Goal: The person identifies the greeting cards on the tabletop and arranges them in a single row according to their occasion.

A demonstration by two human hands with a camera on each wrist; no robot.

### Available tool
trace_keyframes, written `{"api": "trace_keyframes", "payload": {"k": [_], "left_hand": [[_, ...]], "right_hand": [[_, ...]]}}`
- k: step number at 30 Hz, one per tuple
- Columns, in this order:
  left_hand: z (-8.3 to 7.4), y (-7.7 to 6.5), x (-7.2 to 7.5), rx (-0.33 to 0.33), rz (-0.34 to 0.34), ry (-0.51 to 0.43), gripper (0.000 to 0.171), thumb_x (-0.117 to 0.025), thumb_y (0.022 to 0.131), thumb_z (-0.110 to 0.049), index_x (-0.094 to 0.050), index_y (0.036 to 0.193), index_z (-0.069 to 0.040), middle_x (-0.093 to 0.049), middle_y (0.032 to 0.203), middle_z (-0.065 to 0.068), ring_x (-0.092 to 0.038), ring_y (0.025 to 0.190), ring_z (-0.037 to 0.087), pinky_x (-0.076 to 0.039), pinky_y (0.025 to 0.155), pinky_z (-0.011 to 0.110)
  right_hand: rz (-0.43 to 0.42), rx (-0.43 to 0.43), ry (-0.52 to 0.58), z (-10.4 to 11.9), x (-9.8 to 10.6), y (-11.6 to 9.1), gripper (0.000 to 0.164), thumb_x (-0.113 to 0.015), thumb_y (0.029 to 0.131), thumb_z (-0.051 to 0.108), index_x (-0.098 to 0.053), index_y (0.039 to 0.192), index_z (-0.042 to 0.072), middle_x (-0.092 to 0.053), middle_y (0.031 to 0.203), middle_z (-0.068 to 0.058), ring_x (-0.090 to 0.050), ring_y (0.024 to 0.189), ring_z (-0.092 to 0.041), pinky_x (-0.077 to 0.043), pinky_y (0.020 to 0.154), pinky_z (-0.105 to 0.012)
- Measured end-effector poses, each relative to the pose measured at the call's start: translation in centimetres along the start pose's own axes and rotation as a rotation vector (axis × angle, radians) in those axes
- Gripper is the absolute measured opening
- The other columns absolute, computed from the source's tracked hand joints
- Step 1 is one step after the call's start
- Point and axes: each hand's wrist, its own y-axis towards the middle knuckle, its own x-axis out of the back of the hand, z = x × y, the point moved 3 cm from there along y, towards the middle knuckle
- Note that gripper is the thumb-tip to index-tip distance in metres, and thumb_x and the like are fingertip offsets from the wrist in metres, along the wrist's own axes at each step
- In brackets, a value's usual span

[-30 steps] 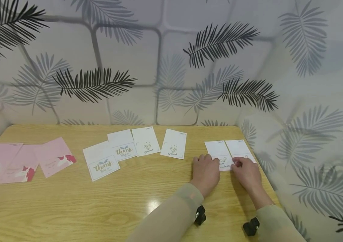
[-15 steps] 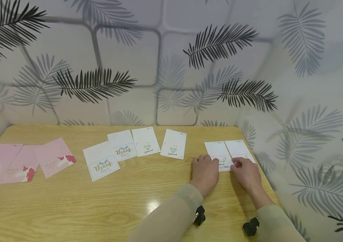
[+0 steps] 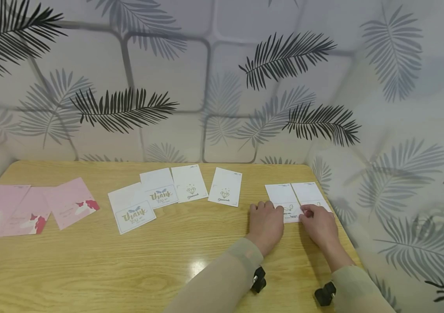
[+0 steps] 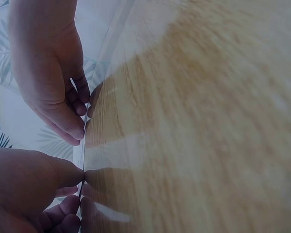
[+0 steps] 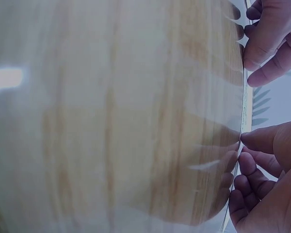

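Observation:
On the table's right side, a white card with gold and black print lies flat. Its lower left edge meets the fingertips of my left hand, bent with the thumb low on the near side. At its lower right edge, the thumb and index finger of my right hand pinch together. A second white card lies beside it, its lower part covered by the right hand. In the left wrist view, the card's white edge appears between both hands, at tabletop level. The right wrist view has curled fingers along the edge.
Two white "Thank You" cards overlap left of the middle. Two cards with diamond prints lie at the back. Several pink cards rest at the far left. Patterned walls border the table's back and right edges.
Both hands stay at the white card's lower edges, with hardly any movement. The whole head view shifts very slightly.

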Motion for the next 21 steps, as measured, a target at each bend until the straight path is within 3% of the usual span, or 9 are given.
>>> {"api": "trace_keyframes", "payload": {"k": [10, 16, 21], "left_hand": [[0.1, 0.0, -0.2, 0.000, -0.015, 0.015, 0.014, -0.067, 0.111, -0.031, -0.078, 0.115, -0.024, -0.071, 0.108, 0.000, -0.059, 0.097, 0.019, -0.044, 0.087, 0.041], [0.2, 0.1, -0.1, 0.021, -0.005, -0.016, 0.020, -0.068, 0.110, -0.040, -0.078, 0.116, -0.024, -0.070, 0.110, -0.002, -0.059, 0.099, 0.018, -0.043, 0.088, 0.040], [0.7, 0.0, 0.5, 0.042, -0.072, -0.048, 0.026, -0.066, 0.111, -0.045, -0.079, 0.115, -0.023, -0.071, 0.108, -0.003, -0.061, 0.099, 0.019, -0.044, 0.084, 0.037]], "right_hand": [[-0.024, 0.011, -0.001, -0.4, -0.2, 0.3, 0.036, -0.067, 0.099, 0.014, -0.076, 0.130, -0.003, -0.075, 0.109, -0.016, -0.068, 0.105, -0.041, -0.053, 0.092, -0.056], [-0.033, 0.021, 0.007, -0.3, 0.2, 0.2, 0.035, -0.068, 0.099, 0.015, -0.076, 0.129, -0.003, -0.075, 0.107, -0.016, -0.068, 0.102, -0.039, -0.053, 0.090, -0.054], [-0.036, 0.051, 0.012, 0.7, 0.5, 0.1, 0.038, -0.065, 0.102, 0.015, -0.074, 0.133, -0.005, -0.075, 0.107, -0.017, -0.068, 0.098, -0.037, -0.052, 0.084, -0.052]]}}
